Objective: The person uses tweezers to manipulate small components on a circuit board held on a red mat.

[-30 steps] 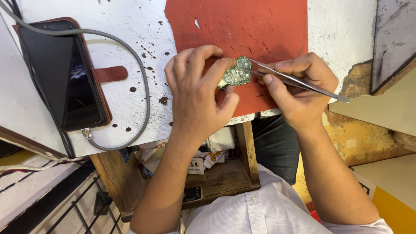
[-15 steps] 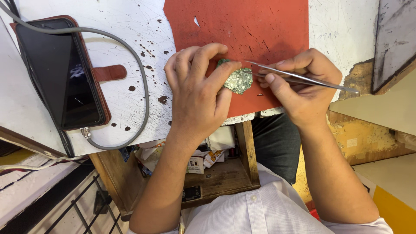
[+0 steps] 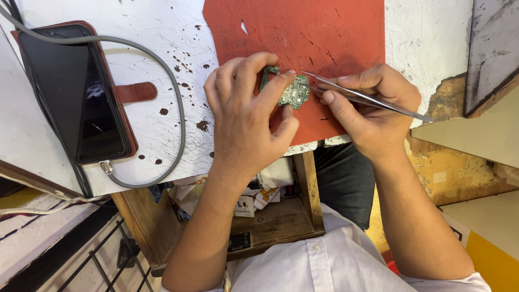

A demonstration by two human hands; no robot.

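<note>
Scratched white table top [image 3: 135, 48], spattered with dark brown specks, seen from straight above. Red mat [image 3: 324, 38] laid against the far edge, running down to the near edge between the two hands. Small green circuit board [image 3: 292, 92] lifted just above the mat's near part, tilted, close to the table's near edge. Left hand [image 3: 246, 116] curled around the board, thumb and forefinger pinching its edges, remaining fingers bent over the top side. Right hand [image 3: 373, 111] closed in a pen-like grip on slim metal tweezers [image 3: 367, 97], tips aimed left at the board's right edge; whether touching it or just short, hard to tell. Tweezer arms close together, nothing visible between them.

Dark phone [image 3: 73, 92] in a brown flip case toward the left edge, screen black, strap tab sticking out to the right. Grey cable [image 3: 181, 113] plugged into the phone's near end, looping wide across the white surface and back off the far left corner. Open wooden shelf [image 3: 270, 221] under the near edge, stuffed with small cartons and papers. White shirt sleeves and dark trousers below. Worn yellow and cream wall surfaces to the right, paint chipped at the table's right edge.
</note>
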